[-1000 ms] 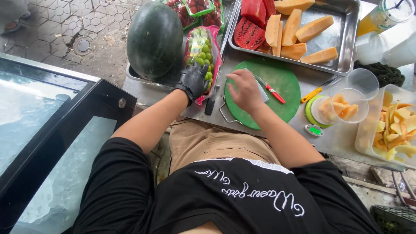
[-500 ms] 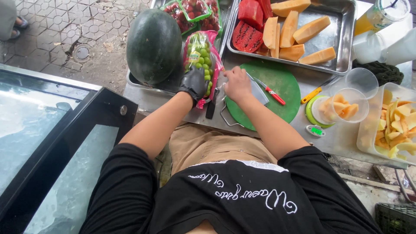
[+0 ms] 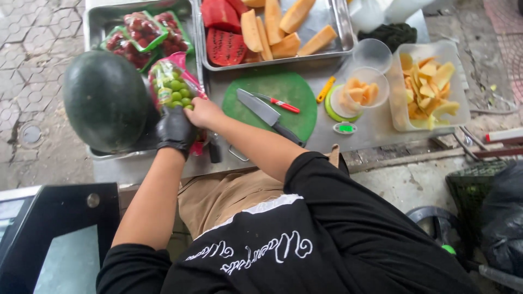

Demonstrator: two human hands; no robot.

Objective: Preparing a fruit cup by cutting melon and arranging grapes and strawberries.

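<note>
My left hand, in a black glove, grips the near end of a pink-edged plastic bag of green grapes. My bare right hand is closed on the same end of the bag, right beside the glove. The bag lies between a whole dark green watermelon and a round green cutting board. A large cleaver-style knife and a small red-handled knife lie on the board, with no hand on either.
A steel tray holds watermelon and orange melon wedges. Packs of red fruit sit behind the grapes. A clear cup of melon pieces stands on a small green scale, next to a plastic tub of peels. A glass-topped cabinet is at lower left.
My right hand left the cutting board and moved left onto the grape bag beside the gloved hand. The large knife now lies flat on the board. The view swung to the right.
</note>
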